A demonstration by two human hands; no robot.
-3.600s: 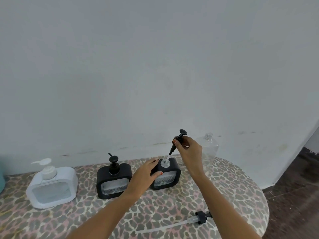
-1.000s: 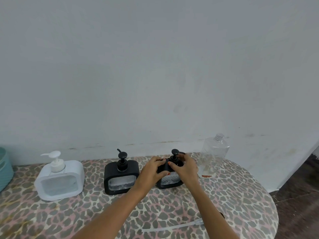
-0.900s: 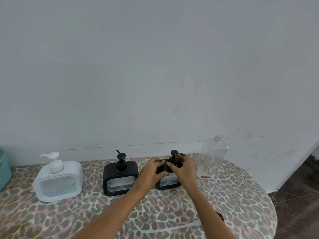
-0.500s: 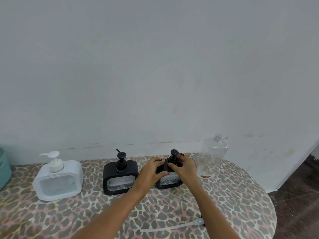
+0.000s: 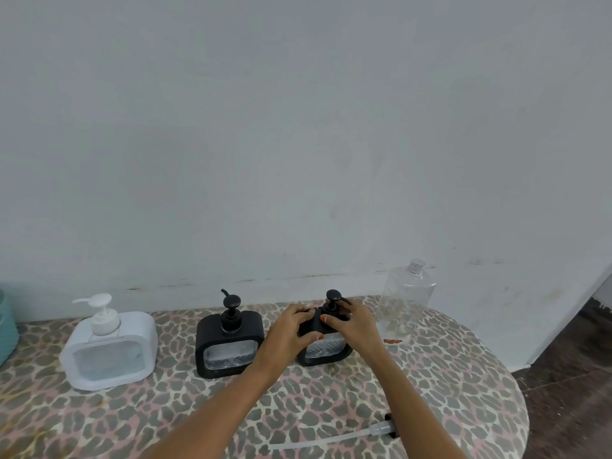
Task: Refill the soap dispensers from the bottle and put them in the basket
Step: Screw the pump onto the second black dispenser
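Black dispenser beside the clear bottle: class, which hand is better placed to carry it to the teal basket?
Probably left: the left hand grips the dispenser on the basket side; the right hand pinches its pump.

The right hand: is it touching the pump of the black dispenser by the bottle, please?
Touching: the head view shows the right hand with fingers curled round the pump of that black dispenser.

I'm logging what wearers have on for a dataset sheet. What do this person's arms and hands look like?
The left forearm and right forearm are bare, no sleeve in view. The left hand and right hand wear no gloves; no watch, bracelet or ring shows. Visible fingernails are painted orange-red.
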